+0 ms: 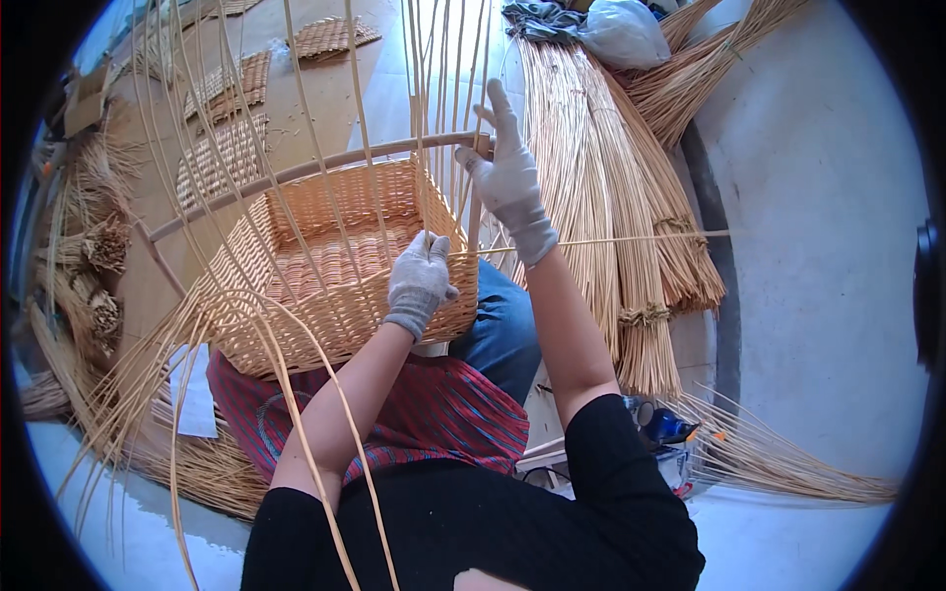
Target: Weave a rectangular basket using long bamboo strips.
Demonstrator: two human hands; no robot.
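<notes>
A woven wicker basket point(335, 315) sits tilted on my lap over a striped cloth point(463, 424), with a curved wooden bar point(325, 167) across its far side and tall upright stakes rising from it. My left hand point(422, 281), in a grey glove, is closed on a cane stake at the basket's near right rim. A thin horizontal cane point(611, 239) runs from there out to the right. My right hand point(505, 172), also gloved, is raised beside the bar's right end with fingers spread. Several loose canes arch from the basket's left corner over my left forearm.
Long cane bundles point(581, 197) lie to the right and more point(103, 246) to the left. Woven mats point(222, 163) lie behind the basket. A grey bag point(623, 34) is at the back right. A blue object point(665, 428) and loose canes are by my right elbow.
</notes>
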